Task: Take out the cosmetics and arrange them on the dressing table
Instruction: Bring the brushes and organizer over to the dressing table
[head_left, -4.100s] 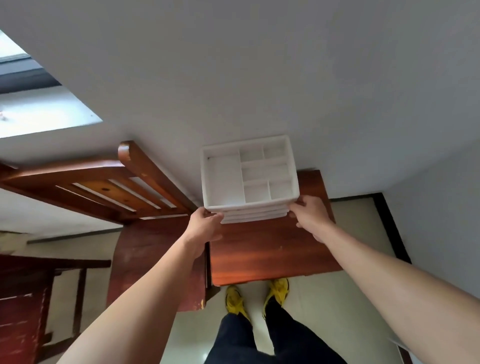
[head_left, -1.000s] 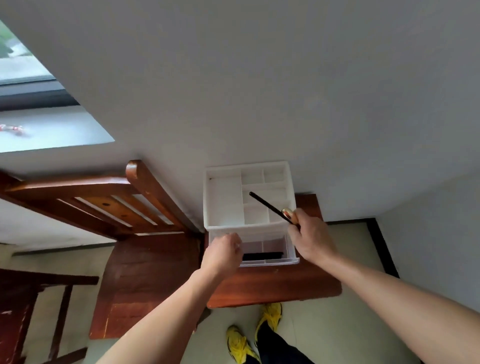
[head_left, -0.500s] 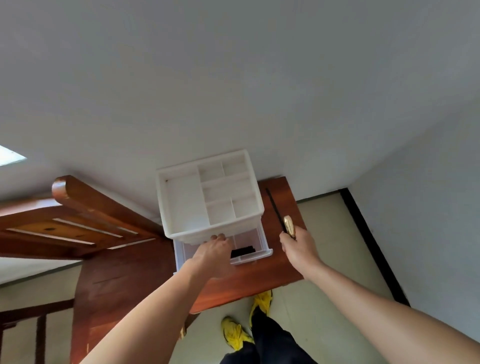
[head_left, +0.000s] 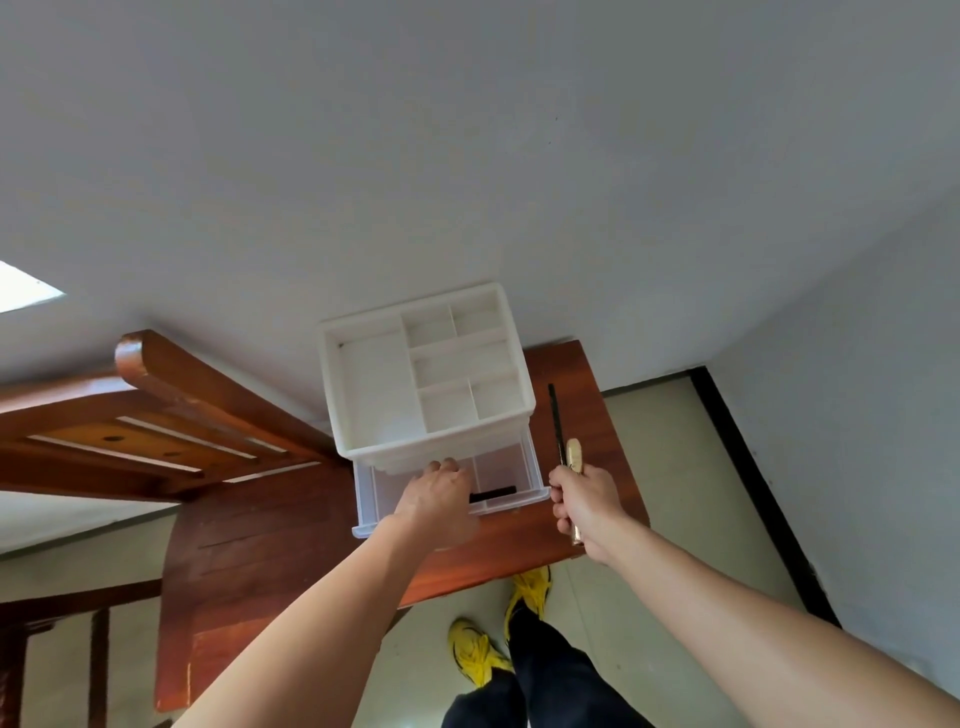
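A white plastic organiser (head_left: 426, 374) with an empty divided top tray stands on the reddish wooden dressing table (head_left: 498, 540) against the wall. Its clear top drawer (head_left: 524, 467) is pulled out, and a black stick-shaped cosmetic (head_left: 493, 493) lies inside near the front. My left hand (head_left: 439, 499) reaches into the drawer, fingers curled over its contents; what it touches is hidden. My right hand (head_left: 584, 501) is to the right of the drawer, over the table. It grips a thin black pencil (head_left: 556, 421) and a gold tube (head_left: 574, 454) together, both pointing away from me.
A wooden chair (head_left: 171, 410) stands at the left, its seat butting the table's left side. The white wall rises directly behind the organiser, and a side wall with a dark skirting strip (head_left: 753, 493) runs along the right. My legs and yellow shoes (head_left: 524, 597) are below the table's front edge.
The drawer was pulled out after both hands held the organiser. My right hand carried the pencil and gold tube from above the tray to the right of the drawer. My left hand stays in the drawer.
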